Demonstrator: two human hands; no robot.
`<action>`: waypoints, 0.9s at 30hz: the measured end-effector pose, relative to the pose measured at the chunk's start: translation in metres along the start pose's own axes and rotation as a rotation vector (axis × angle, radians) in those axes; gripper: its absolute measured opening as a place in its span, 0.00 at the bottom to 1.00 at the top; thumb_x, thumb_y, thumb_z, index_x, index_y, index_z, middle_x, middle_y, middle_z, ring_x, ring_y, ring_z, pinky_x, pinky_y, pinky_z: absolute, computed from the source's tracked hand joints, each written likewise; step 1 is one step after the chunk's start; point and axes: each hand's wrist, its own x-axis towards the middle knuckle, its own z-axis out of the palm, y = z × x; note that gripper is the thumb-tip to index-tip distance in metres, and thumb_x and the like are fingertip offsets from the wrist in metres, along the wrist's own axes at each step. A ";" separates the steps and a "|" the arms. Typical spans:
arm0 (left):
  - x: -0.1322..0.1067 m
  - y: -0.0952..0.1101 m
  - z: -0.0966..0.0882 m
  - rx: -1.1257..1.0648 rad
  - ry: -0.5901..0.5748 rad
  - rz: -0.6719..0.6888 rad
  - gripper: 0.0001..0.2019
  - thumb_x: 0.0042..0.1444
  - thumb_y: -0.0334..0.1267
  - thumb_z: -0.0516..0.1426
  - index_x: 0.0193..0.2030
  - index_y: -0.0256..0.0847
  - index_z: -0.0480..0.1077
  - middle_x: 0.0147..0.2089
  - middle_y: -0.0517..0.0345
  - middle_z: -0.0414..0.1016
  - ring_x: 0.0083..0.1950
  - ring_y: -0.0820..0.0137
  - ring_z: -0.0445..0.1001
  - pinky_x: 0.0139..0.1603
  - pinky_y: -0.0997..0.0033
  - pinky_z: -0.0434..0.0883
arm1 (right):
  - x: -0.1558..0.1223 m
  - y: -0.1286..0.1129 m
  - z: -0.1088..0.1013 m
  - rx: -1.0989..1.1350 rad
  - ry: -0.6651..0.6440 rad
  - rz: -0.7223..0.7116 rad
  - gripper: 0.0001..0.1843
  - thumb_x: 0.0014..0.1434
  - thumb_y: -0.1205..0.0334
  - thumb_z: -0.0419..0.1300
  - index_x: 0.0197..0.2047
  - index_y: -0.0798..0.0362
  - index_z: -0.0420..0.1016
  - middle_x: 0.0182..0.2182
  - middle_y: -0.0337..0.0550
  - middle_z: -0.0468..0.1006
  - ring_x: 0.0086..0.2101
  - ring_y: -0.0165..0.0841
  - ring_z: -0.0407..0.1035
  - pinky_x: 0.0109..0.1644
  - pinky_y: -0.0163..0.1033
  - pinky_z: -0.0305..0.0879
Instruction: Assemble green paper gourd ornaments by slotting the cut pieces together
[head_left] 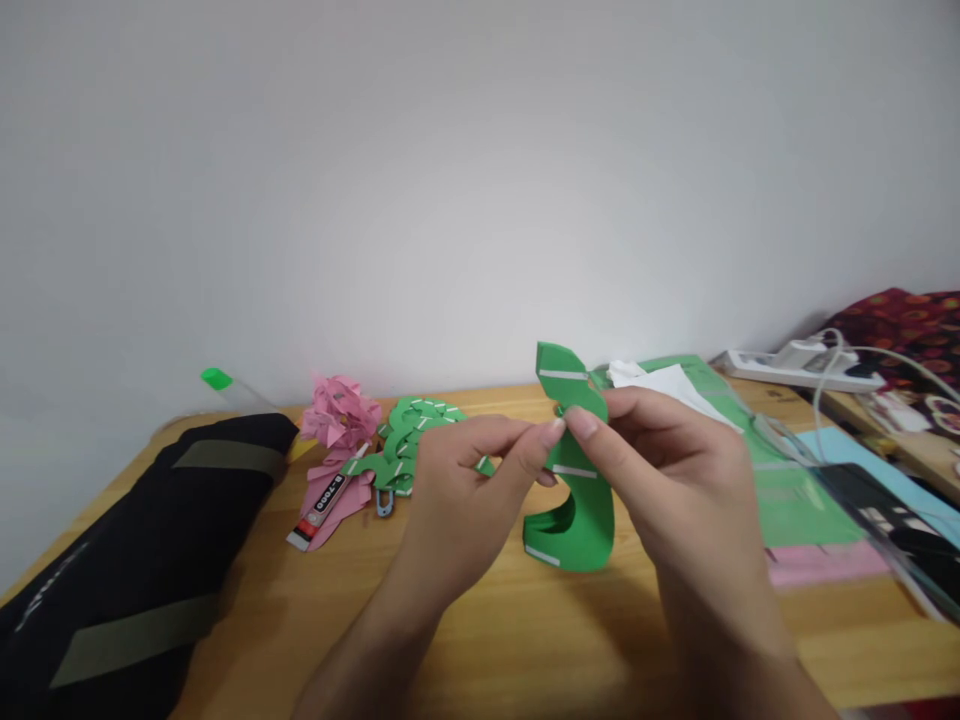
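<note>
A curved green paper strip (581,520) with white stripes stands upright above the wooden table (525,640) at the centre. My left hand (465,500) and my right hand (667,470) meet at its upper part, each with thumb and forefinger pinched on the green strip near its middle bend. The strip's lower curl hangs between my wrists, close to the tabletop.
A pile of green paper pieces (412,440), pink crumpled paper (341,415) and a glue tube (322,505) lie at the back left. A black bag (135,560) fills the left side. Green and pink sheets (795,500), white paper (667,385), a power strip (802,365) with cables lie right.
</note>
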 end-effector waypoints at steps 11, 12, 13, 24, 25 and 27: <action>0.005 -0.009 0.001 -0.155 -0.022 -0.165 0.15 0.59 0.43 0.58 0.25 0.39 0.75 0.23 0.62 0.77 0.25 0.76 0.74 0.27 0.80 0.70 | 0.011 0.005 -0.002 0.173 -0.049 0.156 0.07 0.54 0.61 0.66 0.26 0.51 0.77 0.22 0.34 0.75 0.23 0.24 0.68 0.26 0.29 0.65; 0.006 -0.011 0.002 -0.204 -0.047 -0.210 0.14 0.59 0.45 0.59 0.26 0.39 0.75 0.24 0.61 0.78 0.25 0.76 0.75 0.27 0.79 0.70 | 0.014 0.007 -0.002 0.157 -0.046 0.162 0.09 0.54 0.61 0.67 0.24 0.52 0.75 0.20 0.34 0.73 0.22 0.23 0.66 0.25 0.29 0.63; 0.008 -0.014 0.003 -0.246 -0.084 -0.258 0.15 0.57 0.47 0.59 0.27 0.38 0.75 0.24 0.61 0.77 0.24 0.76 0.74 0.26 0.79 0.70 | 0.017 0.008 -0.003 0.135 -0.039 0.165 0.12 0.53 0.60 0.67 0.22 0.53 0.73 0.18 0.33 0.70 0.21 0.23 0.63 0.24 0.30 0.61; 0.020 -0.024 0.009 -0.508 -0.729 -0.678 0.15 0.51 0.46 0.65 0.26 0.33 0.75 0.27 0.51 0.81 0.29 0.70 0.80 0.30 0.74 0.76 | 0.032 0.014 -0.008 0.086 -0.011 0.177 0.17 0.52 0.64 0.65 0.16 0.53 0.66 0.15 0.32 0.63 0.19 0.23 0.57 0.24 0.33 0.57; 0.020 -0.024 0.009 -0.506 -0.726 -0.670 0.15 0.52 0.45 0.65 0.26 0.33 0.75 0.28 0.51 0.81 0.28 0.70 0.80 0.30 0.75 0.76 | 0.032 0.014 -0.008 0.075 -0.007 0.182 0.18 0.52 0.64 0.65 0.15 0.53 0.65 0.15 0.32 0.63 0.20 0.23 0.57 0.25 0.33 0.57; 0.019 -0.023 0.009 -0.501 -0.721 -0.635 0.15 0.53 0.45 0.64 0.26 0.33 0.74 0.28 0.50 0.82 0.29 0.70 0.81 0.30 0.76 0.76 | 0.033 0.013 -0.008 0.056 -0.003 0.193 0.19 0.52 0.63 0.65 0.15 0.52 0.65 0.15 0.32 0.62 0.20 0.24 0.57 0.25 0.34 0.57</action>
